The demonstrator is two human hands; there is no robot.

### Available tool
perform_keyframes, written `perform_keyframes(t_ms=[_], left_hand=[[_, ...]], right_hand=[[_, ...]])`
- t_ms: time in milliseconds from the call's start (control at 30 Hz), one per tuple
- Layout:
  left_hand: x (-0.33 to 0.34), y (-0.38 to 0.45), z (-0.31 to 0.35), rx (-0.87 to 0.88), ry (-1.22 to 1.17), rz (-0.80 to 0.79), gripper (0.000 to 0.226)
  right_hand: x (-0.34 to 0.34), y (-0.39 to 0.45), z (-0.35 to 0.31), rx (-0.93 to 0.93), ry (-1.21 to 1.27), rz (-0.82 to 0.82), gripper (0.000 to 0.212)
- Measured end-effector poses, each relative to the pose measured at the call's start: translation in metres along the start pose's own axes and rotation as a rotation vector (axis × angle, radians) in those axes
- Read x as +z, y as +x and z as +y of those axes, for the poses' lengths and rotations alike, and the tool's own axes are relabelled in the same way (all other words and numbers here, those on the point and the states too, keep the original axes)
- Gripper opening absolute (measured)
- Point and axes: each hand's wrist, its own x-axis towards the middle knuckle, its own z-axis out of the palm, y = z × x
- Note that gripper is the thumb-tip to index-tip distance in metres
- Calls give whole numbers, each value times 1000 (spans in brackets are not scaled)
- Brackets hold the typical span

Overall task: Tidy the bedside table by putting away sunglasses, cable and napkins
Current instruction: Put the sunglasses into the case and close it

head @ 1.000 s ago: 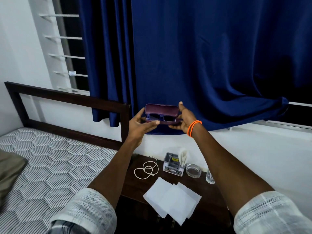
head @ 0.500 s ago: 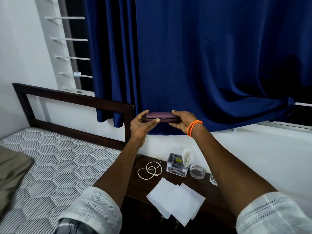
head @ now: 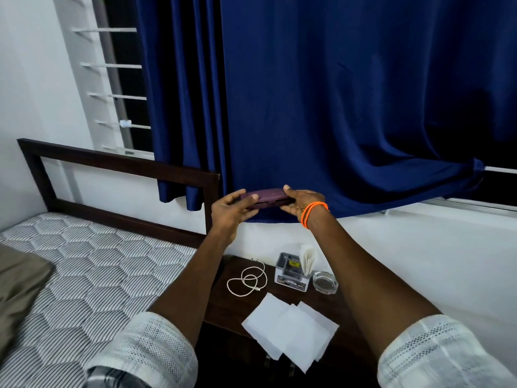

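Observation:
A dark purple glasses case (head: 267,198), lid down, is held in the air in front of the blue curtain. My left hand (head: 230,212) grips its left end, thumb on top. My right hand (head: 300,201) grips its right end; an orange band circles that wrist. The sunglasses are hidden inside the case. Below, on the dark wooden bedside table (head: 223,309), lie a coiled white cable (head: 247,278) and several white napkins (head: 291,330) spread near the front edge.
A small grey organiser box (head: 291,273) with folded paper standing in it and a glass ashtray (head: 324,281) sit at the table's back. The bed (head: 84,275) with a dark headboard is on the left. The blue curtain (head: 335,107) hangs over a window ledge.
The case lid, open a second ago with the sunglasses showing inside, has been pressed down. Both hands still hold the case, now slightly lower.

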Motion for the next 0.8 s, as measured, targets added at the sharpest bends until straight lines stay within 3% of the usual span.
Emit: perform_keyframes(t_ms=[567, 800], left_hand=[[-21, -6, -3, -9, -6, 43, 57], [-41, -8, -4, -21, 115, 42, 53]], right_hand=[[20, -36, 4, 23, -75, 13, 43], [30, -49, 14, 38, -107, 10, 44]])
